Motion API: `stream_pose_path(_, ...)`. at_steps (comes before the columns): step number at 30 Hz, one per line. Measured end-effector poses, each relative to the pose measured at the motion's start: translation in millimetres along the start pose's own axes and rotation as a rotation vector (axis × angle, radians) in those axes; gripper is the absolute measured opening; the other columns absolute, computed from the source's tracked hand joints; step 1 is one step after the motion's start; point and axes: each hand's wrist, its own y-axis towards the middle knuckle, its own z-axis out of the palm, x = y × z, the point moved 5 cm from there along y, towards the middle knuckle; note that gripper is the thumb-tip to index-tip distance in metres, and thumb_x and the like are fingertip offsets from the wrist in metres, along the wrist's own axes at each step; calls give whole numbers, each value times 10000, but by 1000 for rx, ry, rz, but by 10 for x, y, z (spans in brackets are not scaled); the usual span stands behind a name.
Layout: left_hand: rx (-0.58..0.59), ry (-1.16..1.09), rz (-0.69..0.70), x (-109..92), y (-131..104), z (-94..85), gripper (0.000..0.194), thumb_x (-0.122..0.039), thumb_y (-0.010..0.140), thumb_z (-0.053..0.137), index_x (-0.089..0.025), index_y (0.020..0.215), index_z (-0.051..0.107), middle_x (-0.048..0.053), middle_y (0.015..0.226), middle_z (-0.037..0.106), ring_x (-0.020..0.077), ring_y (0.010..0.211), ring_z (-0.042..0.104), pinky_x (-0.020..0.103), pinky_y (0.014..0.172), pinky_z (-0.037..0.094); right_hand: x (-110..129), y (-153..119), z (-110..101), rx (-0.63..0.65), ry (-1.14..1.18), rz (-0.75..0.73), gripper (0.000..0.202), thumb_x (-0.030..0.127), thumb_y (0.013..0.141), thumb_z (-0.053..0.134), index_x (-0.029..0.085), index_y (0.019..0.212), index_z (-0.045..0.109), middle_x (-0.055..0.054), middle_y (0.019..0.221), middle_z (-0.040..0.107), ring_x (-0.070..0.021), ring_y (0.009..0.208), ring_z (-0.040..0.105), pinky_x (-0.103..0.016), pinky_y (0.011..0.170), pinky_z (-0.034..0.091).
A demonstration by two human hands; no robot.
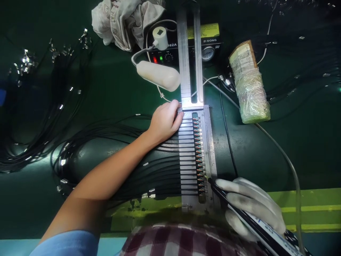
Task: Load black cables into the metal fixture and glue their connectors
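Note:
A metal fixture lies in front of me, holding a row of black cables side by side. Their stripped ends carry small connectors that line up along a slot. Bare, my left hand is curled around the upper left edge of the fixture, its fingertips partly hidden. My right hand wears a white glove and grips a black pen-shaped dispenser with a white label. The dispenser's thin tip points at the connectors in the lower part of the row, and I cannot tell whether it touches them.
Behind the fixture stands a black control box with lit lamps and a gauge. A white lamp hangs over the left hand. There is a plastic-wrapped bundle on the right, near a hose. Cable bundles spread leftward; a crumpled cloth lies behind.

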Motion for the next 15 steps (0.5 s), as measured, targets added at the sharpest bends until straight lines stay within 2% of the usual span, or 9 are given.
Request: stream_pose_path(15,-19,-18,6,12,0,5,210,-284,921,455,-134,1031,552,72,818,643,225,774,594,339,699,424,39,22,-21,5,-14,-2,230,22,780,621,137,977,654,-139,1079,725,-212,822,709,-382,701,582)
